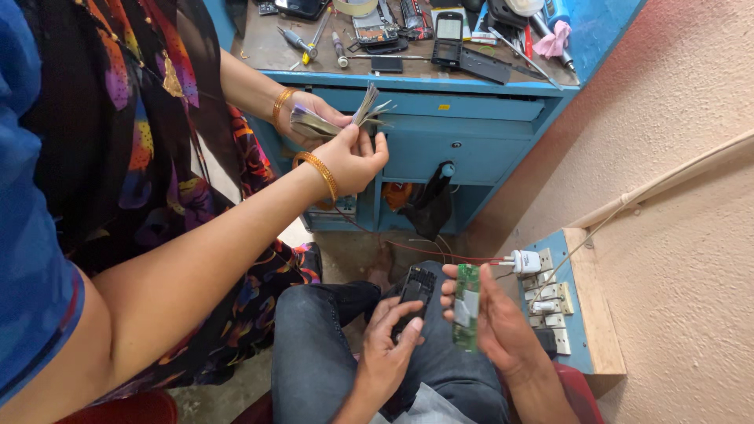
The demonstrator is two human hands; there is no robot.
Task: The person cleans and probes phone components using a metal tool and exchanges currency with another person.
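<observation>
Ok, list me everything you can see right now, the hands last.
workbench: one, blue, top centre
mobile phone: one, black, on the workbench
screwdrivers: several, mixed colours, workbench left
cloth: one, pink, workbench right
banknotes: one bundle, greyish, in another person's hands
bangles: two, gold, that person's wrists
plug adapter: one, white, on the socket panel
wire: one, red, running to the adapter
phone shell: one, black, in left hand
circuit board: one, green, in right hand
</observation>
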